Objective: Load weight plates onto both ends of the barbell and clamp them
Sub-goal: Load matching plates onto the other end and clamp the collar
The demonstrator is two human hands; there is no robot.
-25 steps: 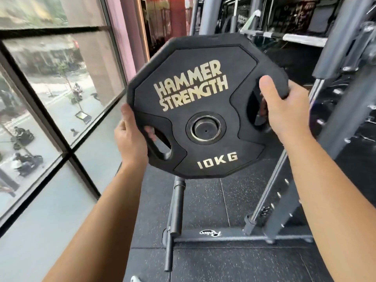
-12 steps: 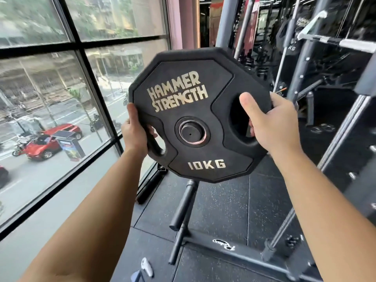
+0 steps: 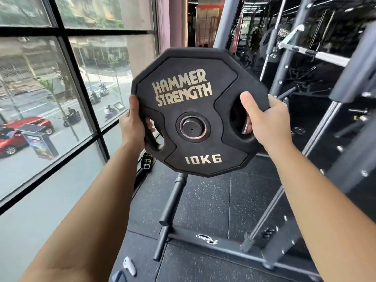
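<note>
A black 10 kg weight plate (image 3: 193, 82), lettered "HAMMER STRENGTH", stands upright in front of me at chest height. My left hand (image 3: 132, 127) grips its left handle cut-out, fingers curled through the slot. My right hand (image 3: 264, 121) grips the right cut-out, thumb on the face. In the plate's centre hole sits the round end of the barbell sleeve (image 3: 191, 129). The silver barbell shaft (image 3: 317, 54) runs off to the upper right across the rack. No clamp is visible.
Grey rack uprights (image 3: 350, 82) and slanted posts stand close on the right. A black floor frame with a horizontal peg (image 3: 173, 200) lies below the plate. A large window (image 3: 61, 98) fills the left. A white and blue object (image 3: 129, 265) lies on the rubber floor.
The view has swung right and up, and the plate now looks larger and more centred. The barbell sleeve end stays inside the plate's hole. Both hands keep their grip.
</note>
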